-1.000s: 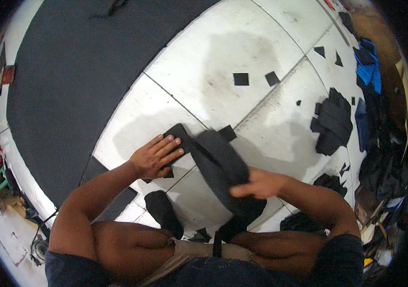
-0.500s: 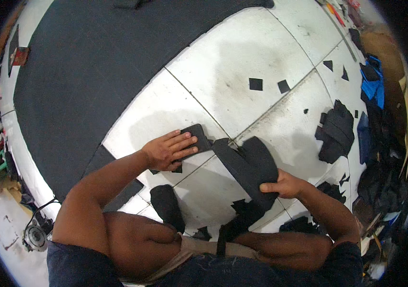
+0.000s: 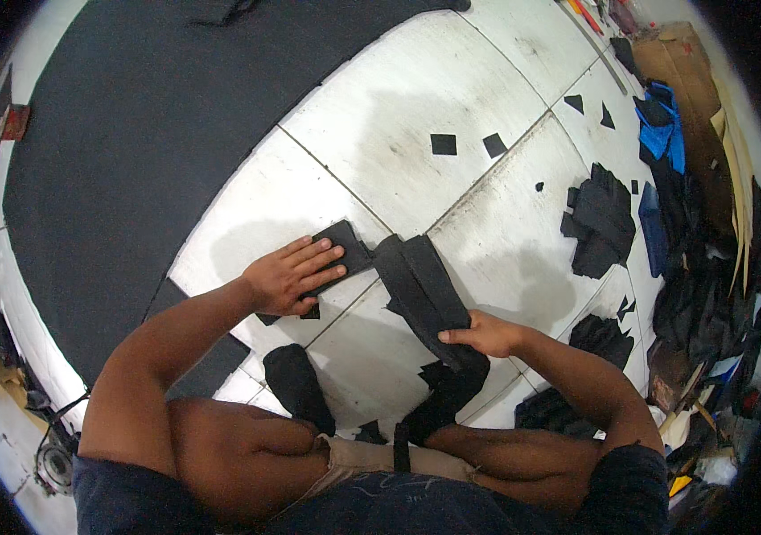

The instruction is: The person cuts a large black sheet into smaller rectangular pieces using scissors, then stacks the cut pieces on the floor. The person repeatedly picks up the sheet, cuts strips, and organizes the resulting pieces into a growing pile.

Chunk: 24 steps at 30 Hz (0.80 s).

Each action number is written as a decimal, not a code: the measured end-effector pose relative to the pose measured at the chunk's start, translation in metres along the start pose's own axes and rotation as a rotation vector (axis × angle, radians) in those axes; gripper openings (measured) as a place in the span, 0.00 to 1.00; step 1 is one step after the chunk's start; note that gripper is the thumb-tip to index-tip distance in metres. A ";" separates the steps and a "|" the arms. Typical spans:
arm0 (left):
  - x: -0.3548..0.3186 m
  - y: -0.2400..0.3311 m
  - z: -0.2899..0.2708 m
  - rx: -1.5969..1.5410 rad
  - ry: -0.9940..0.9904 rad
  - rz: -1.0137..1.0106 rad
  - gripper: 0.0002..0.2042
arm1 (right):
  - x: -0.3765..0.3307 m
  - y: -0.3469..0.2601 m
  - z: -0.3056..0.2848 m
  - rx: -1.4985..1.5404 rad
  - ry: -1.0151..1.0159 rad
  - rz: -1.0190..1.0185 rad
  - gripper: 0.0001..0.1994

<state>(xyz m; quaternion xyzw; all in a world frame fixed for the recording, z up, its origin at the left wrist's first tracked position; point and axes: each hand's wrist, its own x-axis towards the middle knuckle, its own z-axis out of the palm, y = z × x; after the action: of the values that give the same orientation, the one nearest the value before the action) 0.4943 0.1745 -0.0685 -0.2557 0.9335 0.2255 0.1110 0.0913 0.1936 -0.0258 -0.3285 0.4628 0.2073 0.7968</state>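
Observation:
My left hand [image 3: 296, 275] lies flat, fingers stretched, on a small stack of black fabric pieces [image 3: 347, 242] on the white tiled floor. Just to its right, a long folded black fabric strip [image 3: 418, 278] slants from the stack toward my lap. My right hand [image 3: 485, 334] grips the strip's near end, thumb on top and fingers underneath, partly hidden. Where the strip's far end touches the stack, I cannot tell if they are joined. A rounded black shape [image 3: 296, 383] rests in front of my left leg.
A large black fabric sheet [image 3: 148, 116] covers the floor at the left and far side. Small black offcuts [image 3: 444, 144] lie ahead. To the right are a heap of black pieces [image 3: 601, 223], a blue cloth [image 3: 661, 134], cardboard [image 3: 679, 67] and dark scraps.
My right hand has drawn nearer and left, and the strip it holds now lies flatter and straighter. My left hand stays on the stack. The whole view has shifted slightly.

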 end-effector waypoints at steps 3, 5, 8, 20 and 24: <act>-0.005 0.000 0.007 -0.009 0.004 -0.011 0.37 | -0.034 -0.021 0.011 0.280 -0.034 -0.022 0.25; -0.001 -0.003 0.001 -0.010 -0.027 0.034 0.39 | -0.049 -0.027 0.008 0.363 -0.057 -0.110 0.26; -0.002 -0.002 0.002 -0.015 -0.040 0.043 0.40 | -0.057 -0.021 0.000 0.500 -0.099 -0.036 0.26; 0.000 -0.006 -0.001 -0.032 -0.047 0.078 0.35 | -0.038 -0.006 -0.008 0.309 -0.018 -0.169 0.23; 0.001 -0.003 -0.001 0.002 0.051 0.099 0.38 | -0.032 -0.024 -0.011 0.166 0.018 -0.148 0.23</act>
<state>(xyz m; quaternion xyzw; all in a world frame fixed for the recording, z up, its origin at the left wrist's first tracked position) 0.4948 0.1719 -0.0692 -0.2147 0.9478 0.2232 0.0761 0.0847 0.1680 0.0059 -0.2967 0.4598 0.1058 0.8303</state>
